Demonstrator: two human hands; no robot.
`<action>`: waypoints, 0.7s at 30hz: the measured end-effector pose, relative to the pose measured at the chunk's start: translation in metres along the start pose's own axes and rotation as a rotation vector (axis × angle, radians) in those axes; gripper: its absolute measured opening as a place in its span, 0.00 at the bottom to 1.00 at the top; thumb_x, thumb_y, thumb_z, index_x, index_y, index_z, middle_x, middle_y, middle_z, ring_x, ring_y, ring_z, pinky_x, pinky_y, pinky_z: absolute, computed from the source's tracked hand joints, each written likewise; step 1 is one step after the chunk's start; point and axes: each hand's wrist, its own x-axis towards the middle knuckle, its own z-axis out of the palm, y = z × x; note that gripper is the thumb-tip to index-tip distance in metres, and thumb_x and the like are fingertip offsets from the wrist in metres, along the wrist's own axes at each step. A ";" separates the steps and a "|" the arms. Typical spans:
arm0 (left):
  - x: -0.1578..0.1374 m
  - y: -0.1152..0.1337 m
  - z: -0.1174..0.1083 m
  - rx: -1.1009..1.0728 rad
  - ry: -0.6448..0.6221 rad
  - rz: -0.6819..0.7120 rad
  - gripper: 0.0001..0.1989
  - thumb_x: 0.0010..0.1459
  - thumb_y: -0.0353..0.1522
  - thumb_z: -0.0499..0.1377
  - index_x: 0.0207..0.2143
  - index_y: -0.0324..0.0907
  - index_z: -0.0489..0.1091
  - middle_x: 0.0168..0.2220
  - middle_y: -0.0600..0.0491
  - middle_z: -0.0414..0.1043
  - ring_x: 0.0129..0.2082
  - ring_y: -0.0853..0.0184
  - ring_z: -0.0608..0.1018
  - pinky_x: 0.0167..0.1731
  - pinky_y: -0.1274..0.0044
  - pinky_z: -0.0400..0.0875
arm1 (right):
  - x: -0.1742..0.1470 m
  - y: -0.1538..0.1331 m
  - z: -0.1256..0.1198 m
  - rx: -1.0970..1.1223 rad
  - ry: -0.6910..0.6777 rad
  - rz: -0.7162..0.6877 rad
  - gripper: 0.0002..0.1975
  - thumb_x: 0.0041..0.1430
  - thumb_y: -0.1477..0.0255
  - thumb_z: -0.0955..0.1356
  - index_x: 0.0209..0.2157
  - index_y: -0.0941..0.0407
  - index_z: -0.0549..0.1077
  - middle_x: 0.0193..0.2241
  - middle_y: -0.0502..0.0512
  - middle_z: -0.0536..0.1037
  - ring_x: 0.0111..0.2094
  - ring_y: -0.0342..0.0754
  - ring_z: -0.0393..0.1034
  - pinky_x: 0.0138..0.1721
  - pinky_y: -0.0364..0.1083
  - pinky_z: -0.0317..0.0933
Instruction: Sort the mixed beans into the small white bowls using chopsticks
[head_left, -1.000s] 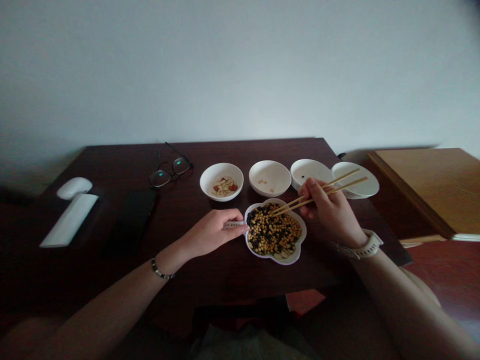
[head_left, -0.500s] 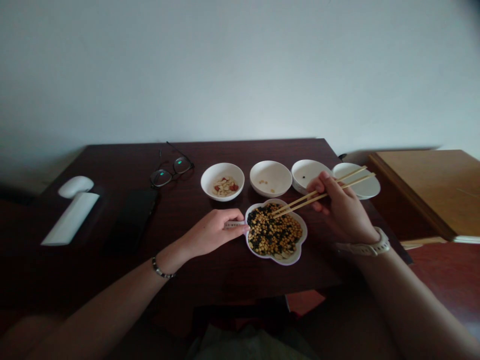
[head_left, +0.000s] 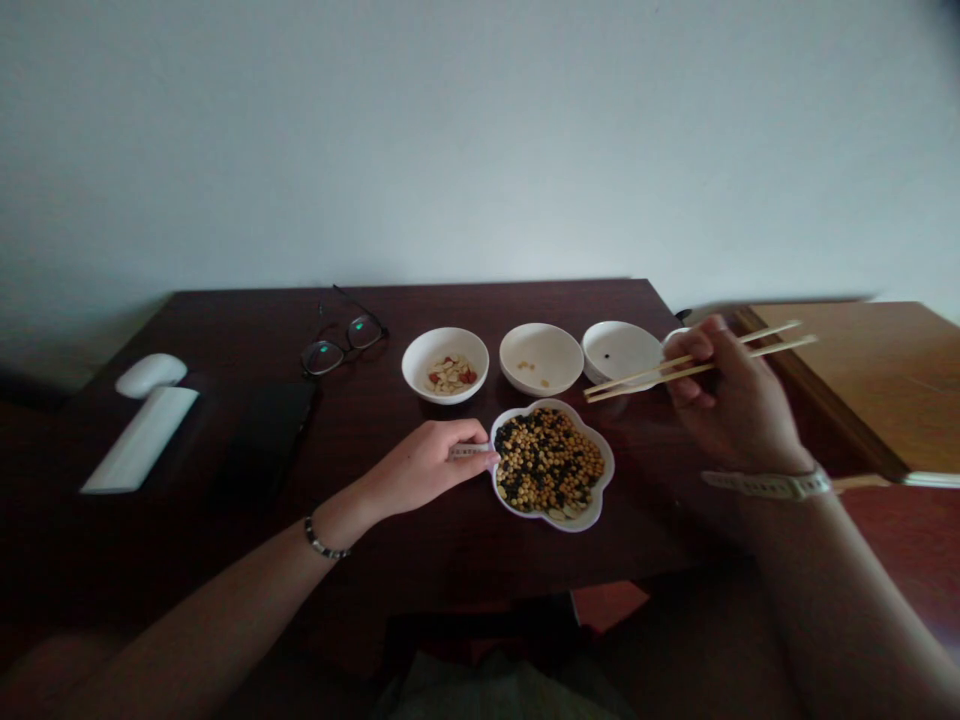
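My left hand (head_left: 442, 462) is closed on the short handle of a white flower-shaped dish (head_left: 604, 482). Mixed yellow and black beans (head_left: 551, 458) fill the dish, with a few pale flat pieces near its front edge. In my right hand (head_left: 731, 400) is a pair of wooden chopsticks (head_left: 637, 382). Their tips are close together in front of the third white bowl (head_left: 622, 345), which has one black bean in it. Whether the tips pinch anything is too small to tell. My right hand covers most of the fourth white bowl (head_left: 673, 340).
Pale and reddish flat pieces lie in the leftmost bowl (head_left: 420, 370); the second bowl (head_left: 540, 345) has several yellow beans. Eyeglasses (head_left: 345, 345), a dark flat object (head_left: 262, 440) and a white T-shaped object (head_left: 142, 435) are on the left. A wooden surface (head_left: 862, 380) stands right of the table.
My right hand has moved right and slightly up, lifting the chopsticks out of the beans toward the third bowl. My left hand and the dish have stayed put.
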 end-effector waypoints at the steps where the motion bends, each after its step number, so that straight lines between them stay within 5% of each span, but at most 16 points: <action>1: 0.000 0.000 0.000 -0.004 0.000 -0.005 0.19 0.72 0.48 0.61 0.39 0.42 0.76 0.29 0.58 0.71 0.30 0.69 0.70 0.31 0.77 0.59 | 0.006 -0.007 -0.012 -0.020 0.066 -0.099 0.20 0.63 0.62 0.80 0.26 0.52 0.69 0.26 0.49 0.67 0.22 0.39 0.59 0.13 0.42 0.45; 7: 0.000 0.002 0.000 -0.019 -0.004 -0.014 0.19 0.72 0.48 0.61 0.39 0.42 0.76 0.29 0.58 0.70 0.30 0.69 0.70 0.31 0.77 0.59 | 0.028 -0.032 -0.101 -0.311 0.381 -0.548 0.19 0.71 0.66 0.74 0.24 0.50 0.76 0.24 0.50 0.76 0.20 0.44 0.69 0.15 0.45 0.54; 11: 0.002 0.003 -0.001 -0.030 -0.009 -0.009 0.19 0.72 0.49 0.61 0.39 0.42 0.76 0.30 0.58 0.71 0.30 0.69 0.70 0.31 0.77 0.60 | 0.022 -0.026 -0.123 -0.498 0.366 -0.608 0.17 0.73 0.58 0.72 0.29 0.47 0.80 0.22 0.48 0.76 0.18 0.44 0.69 0.13 0.43 0.53; 16: 0.002 0.003 0.000 -0.026 -0.005 -0.008 0.21 0.72 0.50 0.61 0.39 0.42 0.77 0.30 0.57 0.72 0.31 0.68 0.70 0.32 0.77 0.61 | 0.013 -0.021 -0.094 -0.445 0.335 -0.565 0.17 0.73 0.58 0.72 0.28 0.49 0.79 0.25 0.51 0.78 0.20 0.44 0.69 0.16 0.44 0.54; 21: 0.001 0.003 0.001 -0.025 0.002 -0.012 0.20 0.71 0.50 0.61 0.39 0.41 0.77 0.30 0.57 0.72 0.30 0.68 0.70 0.31 0.77 0.61 | -0.002 -0.008 -0.031 -0.287 0.138 -0.235 0.19 0.73 0.59 0.72 0.27 0.53 0.74 0.27 0.55 0.75 0.21 0.42 0.65 0.16 0.45 0.48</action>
